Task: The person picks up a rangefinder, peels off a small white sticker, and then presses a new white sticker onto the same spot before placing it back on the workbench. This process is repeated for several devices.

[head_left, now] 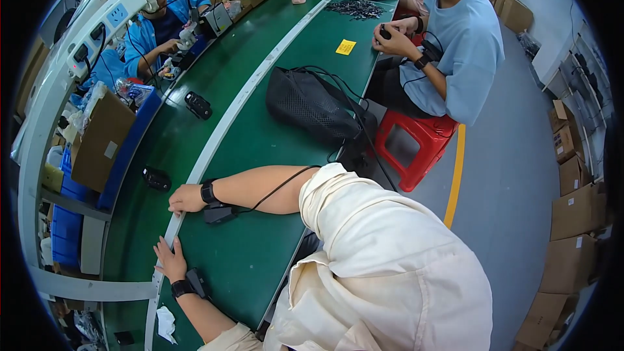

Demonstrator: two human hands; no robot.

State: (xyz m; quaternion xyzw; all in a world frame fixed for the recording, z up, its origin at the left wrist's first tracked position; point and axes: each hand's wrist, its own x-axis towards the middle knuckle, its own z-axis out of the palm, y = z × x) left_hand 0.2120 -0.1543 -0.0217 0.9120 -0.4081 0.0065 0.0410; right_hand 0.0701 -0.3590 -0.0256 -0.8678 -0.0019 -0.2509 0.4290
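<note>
A long white rail (pixel 220 131) runs along the green worktable (pixel 237 247). My left hand (pixel 170 261) lies against this rail with its fingers spread, holding nothing. A little farther along, my right hand (pixel 186 199) is bent over the same rail, its fingers close together round the edge. Each wrist wears a black band with a small dark box; a cable runs from the right box (pixel 221 214) up my arm. Just beyond my right hand, across the rail, sits a black rounded device (pixel 156 179). A crumpled white tissue (pixel 166 324) lies near my left forearm.
A black mesh bag (pixel 305 104) with cables lies on the table. Beyond it, a person in light blue (pixel 465 45) handles a small black part on a red stool (pixel 416 146). Another black device (pixel 197 105), a yellow note (pixel 345 47) and cardboard boxes (pixel 572 263) are around.
</note>
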